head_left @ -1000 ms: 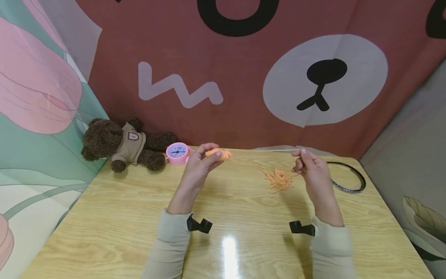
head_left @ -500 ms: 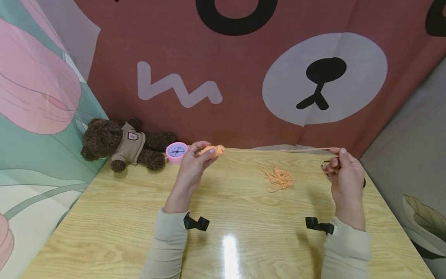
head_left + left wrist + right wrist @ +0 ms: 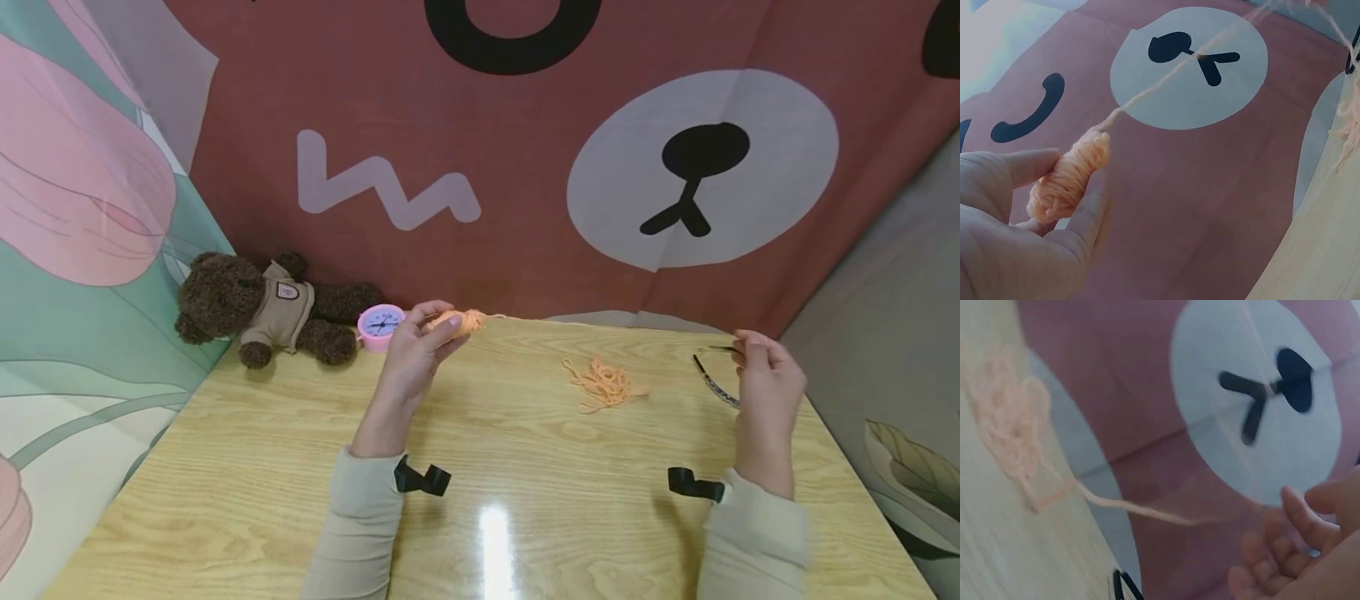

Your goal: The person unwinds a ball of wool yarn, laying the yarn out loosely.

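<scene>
My left hand holds a small wound bundle of orange yarn between thumb and fingers, above the back of the table. In the left wrist view, a yarn strand leaves the tip of the bundle and runs up to the right. At the far right, my right hand pinches the yarn, its other fingers curled. A second length of yarn hangs from this hand toward the loose orange yarn pile on the table, right of centre.
A dark, shiny hoop like a headband lies partly hidden behind my right hand. On the back left are a brown teddy bear lying on its side and a pink alarm clock. A printed cloth hangs behind the wooden table.
My right hand has moved far to the right, lengthening the strand between the hands, and now overlaps the hoop. My left hand has shifted slightly left with the bundle.
</scene>
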A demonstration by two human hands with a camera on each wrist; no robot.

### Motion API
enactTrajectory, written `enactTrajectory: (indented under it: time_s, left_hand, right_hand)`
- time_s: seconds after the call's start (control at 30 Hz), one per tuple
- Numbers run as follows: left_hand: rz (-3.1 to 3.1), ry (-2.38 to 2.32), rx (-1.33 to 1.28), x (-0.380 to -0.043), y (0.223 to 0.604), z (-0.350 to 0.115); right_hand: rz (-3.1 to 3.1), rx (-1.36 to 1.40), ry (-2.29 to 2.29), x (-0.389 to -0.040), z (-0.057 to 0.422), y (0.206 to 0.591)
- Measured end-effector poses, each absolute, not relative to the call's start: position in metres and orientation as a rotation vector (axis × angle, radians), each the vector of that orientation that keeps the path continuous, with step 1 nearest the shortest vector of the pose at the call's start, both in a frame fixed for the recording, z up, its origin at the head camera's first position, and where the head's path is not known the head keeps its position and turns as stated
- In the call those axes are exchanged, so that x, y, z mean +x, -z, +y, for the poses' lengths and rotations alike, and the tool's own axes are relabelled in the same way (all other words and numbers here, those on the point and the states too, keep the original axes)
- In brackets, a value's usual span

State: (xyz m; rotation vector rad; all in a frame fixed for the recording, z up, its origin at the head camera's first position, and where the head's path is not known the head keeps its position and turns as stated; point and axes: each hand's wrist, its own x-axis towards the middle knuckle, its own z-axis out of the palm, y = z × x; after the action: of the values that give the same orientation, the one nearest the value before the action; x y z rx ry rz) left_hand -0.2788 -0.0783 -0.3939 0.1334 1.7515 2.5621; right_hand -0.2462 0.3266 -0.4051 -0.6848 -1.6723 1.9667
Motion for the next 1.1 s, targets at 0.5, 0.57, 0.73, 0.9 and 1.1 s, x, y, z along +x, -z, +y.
enactTrajectory:
  time_s: [0.5,0.57,0.73,0.9,1.1]
  left_hand:
    - [1.82,-2.222,0.365,-0.269,0.397,-0.057]
    - [1.836,-2.202,0.378,-0.268,0.398,-0.057]
    - [1.853,-2.21,0.384,-0.268,0.401,-0.06]
    - [1.848,-2.252,0.35,-0.269,0.399,-0.063]
    - [1.724,-2.333,0.326,-0.27,0.394,-0.066]
  right_hand:
    - [-2.434,0.592,-1.672,-0.254,0.165,0.426]
    - [-2.438,0.613,-1.719,-0.249,0.156,0.426]
    - [-2.448,0.515,-1.711,-0.246,0.156,0.424]
    - [-2.349,0.415,-1.701,-0.251,0.173,0.42]
    - [-2.24,0.206,-1.739,-0.254,0.199,0.412]
